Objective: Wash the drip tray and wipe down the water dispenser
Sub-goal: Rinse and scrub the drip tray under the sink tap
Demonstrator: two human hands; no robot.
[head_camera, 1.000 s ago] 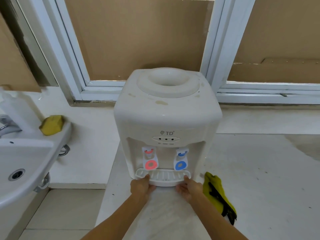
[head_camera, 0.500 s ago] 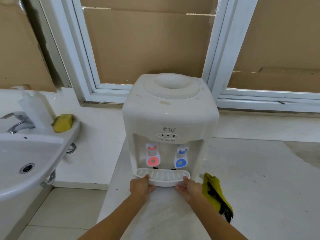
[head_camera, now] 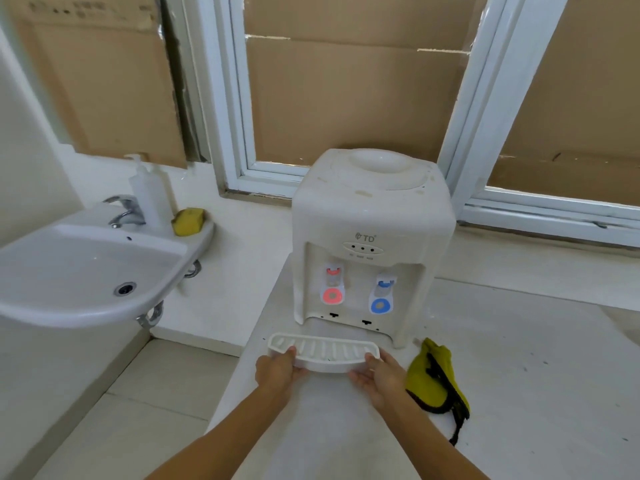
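I have the tray (head_camera: 323,353) clear of the dispenser (head_camera: 372,216) and held just in front of its base, above the ledge (head_camera: 519,358). My left hand (head_camera: 277,372) grips the tray's left end, thumb over the rim and fingers curled beneath; my right hand (head_camera: 381,375) grips the right end the same way. The 2 dark slots low on the dispenser front show where the tray seats, and they are bare.

By my reckoning only the first small step is done: the tray is out. It is not yet washed, and I judge the dispenser not yet wiped, since brownish stains show on its top around the bottle well. What is left is carrying the tray to the sink (head_camera: 86,271), washing it, wiping the body, and presumably refitting the tray.

The ledge is pale and smooth, with specks and faint marks to the right. A yellow cloth (head_camera: 434,379) with black trim lies on it just beside my right hand. The sink hangs to the left, well apart from the tray, with a tap (head_camera: 126,209), a white pump bottle (head_camera: 150,194) and a yellow sponge (head_camera: 188,220) on its back rim. Behind, white window frames (head_camera: 235,133) are backed with brown cardboard (head_camera: 346,98). Pale floor tiles show below the sink.
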